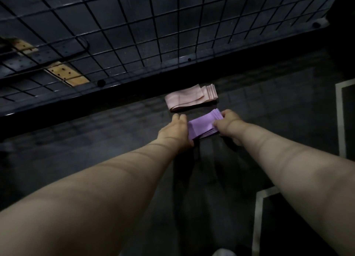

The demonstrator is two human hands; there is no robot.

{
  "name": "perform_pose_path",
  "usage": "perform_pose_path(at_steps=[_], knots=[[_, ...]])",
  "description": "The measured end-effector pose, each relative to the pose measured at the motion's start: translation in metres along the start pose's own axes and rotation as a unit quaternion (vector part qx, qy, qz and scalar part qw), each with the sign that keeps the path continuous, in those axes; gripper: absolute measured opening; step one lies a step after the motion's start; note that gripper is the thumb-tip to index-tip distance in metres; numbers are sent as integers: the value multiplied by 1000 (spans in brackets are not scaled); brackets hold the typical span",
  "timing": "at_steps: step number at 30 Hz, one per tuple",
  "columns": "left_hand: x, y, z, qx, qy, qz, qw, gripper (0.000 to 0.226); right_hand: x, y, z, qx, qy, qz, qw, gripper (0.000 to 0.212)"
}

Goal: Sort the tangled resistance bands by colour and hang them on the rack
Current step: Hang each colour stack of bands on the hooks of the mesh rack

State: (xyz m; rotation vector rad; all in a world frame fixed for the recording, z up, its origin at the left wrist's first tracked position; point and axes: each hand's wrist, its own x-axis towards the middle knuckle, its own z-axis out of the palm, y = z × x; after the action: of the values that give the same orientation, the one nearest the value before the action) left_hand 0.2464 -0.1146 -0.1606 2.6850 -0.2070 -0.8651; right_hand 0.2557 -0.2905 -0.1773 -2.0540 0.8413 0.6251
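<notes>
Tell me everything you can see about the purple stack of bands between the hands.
The purple bands are flat, matte, rubbery-looking strips folded into a layered stack, low over the dark floor. The left hand holds the stack's left end; the right hand pinches its fanned right end, thumb on top. A pink stack lies beyond, apart from it.

The purple bands (201, 127) look like thin, smooth, matt rubbery sheet in flat layers. The pink bands (190, 99) have the same smooth, matt finish. The rack (134, 34) is a thin wire grid with a dark, faintly glossy coating. The floor (96, 140) is dark and smooth with a dull sheen. 2 tan perforated strips (65, 74) look matt; their material is unclear.
</notes>
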Motion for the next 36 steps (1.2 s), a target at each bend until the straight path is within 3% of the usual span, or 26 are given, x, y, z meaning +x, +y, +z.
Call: perform_pose_path(at_steps=[7, 12, 14, 19, 22, 25, 27, 30, 36], knots=[[-15, -13, -9, -58, -4, 6, 998, 67, -18, -1, 1, 131, -50, 15, 990, 32], [-38, -29, -25, -138, 31, 18, 990, 82, -44, -27, -2, 160, -83, -16, 984, 30], [-51, -35, -38, -152, 51, 28, 987, 75, -63, -46, -7, 150, -86, -41, 984, 15], [-83, -49, -78, -211, 66, 3, 975, 69, -118, -89, -26, 104, -127, -167, 972, 16], [-110, -49, -106, -404, 44, -32, 913, 65, -160, -115, -42, 72, -146, -268, 950, 26], [-145, -38, -140, -580, 51, -32, 812, 25, -207, -142, -62, 33, -160, -350, 922, 29], [-170, -28, -163, -646, 72, -26, 759, 13, -240, -158, -80, 21, -163, -387, 907, 30], [-215, -13, -189, -713, 104, -15, 693, 7, -290, -175, -103, 13, -175, -429, 886, 30], [-297, 6, -220, -793, 148, 3, 591, 22, -390, -193, -133, -20, -168, -505, 847, 26]])
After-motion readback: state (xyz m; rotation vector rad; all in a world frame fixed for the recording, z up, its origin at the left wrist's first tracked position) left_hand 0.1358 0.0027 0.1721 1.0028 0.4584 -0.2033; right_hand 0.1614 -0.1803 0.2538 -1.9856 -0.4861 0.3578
